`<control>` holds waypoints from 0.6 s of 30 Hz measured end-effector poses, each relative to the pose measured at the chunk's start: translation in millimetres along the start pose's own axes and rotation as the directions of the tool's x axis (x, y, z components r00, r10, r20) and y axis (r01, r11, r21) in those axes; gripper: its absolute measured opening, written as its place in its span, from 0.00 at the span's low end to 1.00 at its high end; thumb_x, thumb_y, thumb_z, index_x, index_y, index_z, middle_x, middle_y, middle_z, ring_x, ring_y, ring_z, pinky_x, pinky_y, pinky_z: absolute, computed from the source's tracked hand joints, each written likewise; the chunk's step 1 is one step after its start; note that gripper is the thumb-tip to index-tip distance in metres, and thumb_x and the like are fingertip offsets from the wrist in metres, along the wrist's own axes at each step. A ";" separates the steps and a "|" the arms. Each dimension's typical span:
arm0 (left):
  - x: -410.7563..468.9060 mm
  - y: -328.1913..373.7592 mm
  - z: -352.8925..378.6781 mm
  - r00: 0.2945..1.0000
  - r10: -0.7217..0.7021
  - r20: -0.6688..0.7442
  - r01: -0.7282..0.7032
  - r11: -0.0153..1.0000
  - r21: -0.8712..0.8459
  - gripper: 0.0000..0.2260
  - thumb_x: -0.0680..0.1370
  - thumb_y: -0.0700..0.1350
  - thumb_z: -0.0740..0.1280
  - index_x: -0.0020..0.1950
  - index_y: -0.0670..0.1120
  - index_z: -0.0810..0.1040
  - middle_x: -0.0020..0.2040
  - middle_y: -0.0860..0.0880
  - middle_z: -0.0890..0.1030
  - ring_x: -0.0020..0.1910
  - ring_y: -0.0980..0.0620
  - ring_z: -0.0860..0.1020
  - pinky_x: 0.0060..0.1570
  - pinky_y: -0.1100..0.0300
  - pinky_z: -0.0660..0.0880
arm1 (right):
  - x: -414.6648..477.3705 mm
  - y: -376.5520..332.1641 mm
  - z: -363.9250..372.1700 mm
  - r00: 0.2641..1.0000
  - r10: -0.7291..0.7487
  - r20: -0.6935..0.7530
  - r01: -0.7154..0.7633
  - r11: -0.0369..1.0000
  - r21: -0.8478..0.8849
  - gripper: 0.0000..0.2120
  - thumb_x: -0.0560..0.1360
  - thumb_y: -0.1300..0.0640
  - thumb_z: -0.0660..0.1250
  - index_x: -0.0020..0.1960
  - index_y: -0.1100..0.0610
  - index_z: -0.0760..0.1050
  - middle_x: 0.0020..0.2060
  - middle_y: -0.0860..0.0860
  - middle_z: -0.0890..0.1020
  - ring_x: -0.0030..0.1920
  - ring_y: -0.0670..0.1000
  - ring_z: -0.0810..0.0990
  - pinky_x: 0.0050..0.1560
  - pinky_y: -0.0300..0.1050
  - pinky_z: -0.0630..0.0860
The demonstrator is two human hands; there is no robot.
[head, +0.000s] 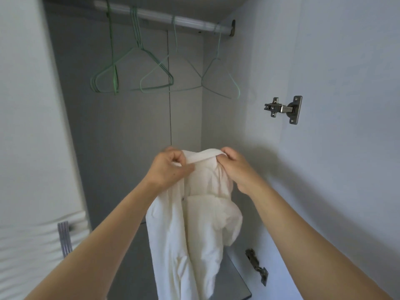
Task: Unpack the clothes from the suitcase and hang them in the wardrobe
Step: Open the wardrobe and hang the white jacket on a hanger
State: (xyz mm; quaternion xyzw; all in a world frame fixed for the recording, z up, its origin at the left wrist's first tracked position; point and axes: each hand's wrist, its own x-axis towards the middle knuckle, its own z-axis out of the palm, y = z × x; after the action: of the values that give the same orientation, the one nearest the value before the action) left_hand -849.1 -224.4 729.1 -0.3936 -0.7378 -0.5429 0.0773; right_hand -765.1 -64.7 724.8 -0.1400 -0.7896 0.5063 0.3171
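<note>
Standing open, the wardrobe has a rail across its top with empty green hangers, well above the hands. A white garment hangs straight down, long axis vertical, its top edge uppermost. The left hand and the right hand each pinch that edge, side by side; the right sits nearer the rightmost hanger.

Soft, cool light is reaching in from the camera side, leaving the wardrobe beyond the left hand dim and grey. A shadow is lying on the side wall right of the right hand. The white shirt is showing bright. Below-left of the hands the door handle is smearing, and the wide lens is bending the edges.
</note>
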 end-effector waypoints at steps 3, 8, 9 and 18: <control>-1.1 -2.5 -2.9 0.995 -0.055 0.084 0.037 0.980 0.197 0.13 0.69 0.35 0.70 0.46 0.48 0.70 0.42 0.54 0.72 0.37 0.55 0.71 0.33 0.68 0.67 | 5.6 -16.7 -1.7 0.995 -0.089 -0.037 0.090 0.995 0.038 0.08 0.77 0.59 0.59 0.43 0.62 0.70 0.31 0.51 0.68 0.31 0.47 0.66 0.32 0.40 0.62; 0.4 -6.8 -6.0 0.990 -0.134 0.049 0.098 0.891 0.444 0.03 0.76 0.41 0.64 0.46 0.43 0.77 0.40 0.48 0.77 0.40 0.47 0.76 0.34 0.59 0.69 | 15.0 -20.4 -3.1 0.974 -0.201 -0.103 0.204 0.979 0.024 0.10 0.76 0.60 0.60 0.44 0.68 0.69 0.27 0.47 0.63 0.25 0.43 0.59 0.23 0.36 0.58; 0.1 -7.1 -6.0 0.991 -0.137 -0.004 0.124 0.881 0.456 0.04 0.76 0.43 0.64 0.42 0.44 0.75 0.37 0.49 0.76 0.38 0.47 0.75 0.32 0.59 0.67 | 16.9 -20.9 -4.3 0.972 -0.210 -0.110 0.213 0.977 0.024 0.10 0.76 0.60 0.61 0.45 0.69 0.70 0.27 0.48 0.63 0.25 0.44 0.60 0.23 0.36 0.58; 13.6 -3.6 -11.0 0.965 -0.211 -0.156 0.252 0.583 0.773 0.15 0.82 0.55 0.54 0.43 0.47 0.71 0.39 0.49 0.74 0.38 0.48 0.73 0.37 0.59 0.68 | 25.5 -30.7 -15.7 0.902 -0.408 -0.138 0.355 0.886 -0.299 0.03 0.74 0.57 0.67 0.42 0.54 0.78 0.33 0.43 0.77 0.35 0.45 0.73 0.34 0.34 0.67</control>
State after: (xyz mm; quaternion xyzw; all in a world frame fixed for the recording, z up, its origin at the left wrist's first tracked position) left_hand -864.2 -227.5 738.1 -0.2072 -0.9432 -0.1792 0.1879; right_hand -771.3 -53.4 765.7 -0.0721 -0.8271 0.3062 0.4657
